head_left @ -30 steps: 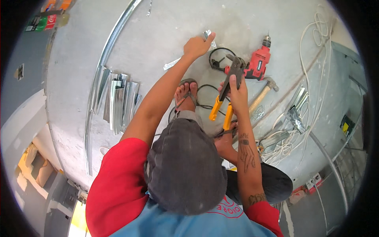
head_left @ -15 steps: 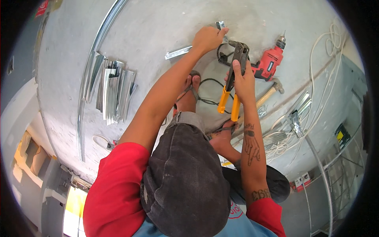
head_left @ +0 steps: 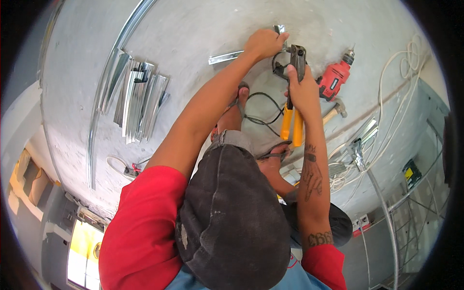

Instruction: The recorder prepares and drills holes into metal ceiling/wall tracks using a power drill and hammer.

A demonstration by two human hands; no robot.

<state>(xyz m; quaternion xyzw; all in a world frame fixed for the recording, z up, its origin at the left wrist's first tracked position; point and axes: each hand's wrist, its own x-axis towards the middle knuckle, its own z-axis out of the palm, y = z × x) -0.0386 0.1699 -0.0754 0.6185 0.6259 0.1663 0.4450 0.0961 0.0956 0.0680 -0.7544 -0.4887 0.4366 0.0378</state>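
Note:
My left hand (head_left: 265, 44) is closed round a short shiny metal channel (head_left: 280, 29), whose end shows past the fingers. My right hand (head_left: 304, 91) grips a hand riveter (head_left: 298, 57) with a dark metal body and yellow handles (head_left: 292, 128). The riveter's head is up beside the channel, its nose toward my left hand; whether they touch I cannot make out. Under my left wrist another metal strip (head_left: 225, 57) lies on the floor. Just right of my right hand is a red power drill (head_left: 334, 81), with a hammer (head_left: 337, 110) below it.
A stack of cut metal channels (head_left: 137, 101) lies on the left beside a long curved-looking rail (head_left: 99, 104). White cable (head_left: 382, 87) runs down the right side, near more metal pieces (head_left: 357, 152). A dark cord (head_left: 265, 121) loops between my feet.
The view has shifted slightly. Both hands appear a little farther right, still holding the channel and the riveter. The riveter's yellow handles look closer together than before.

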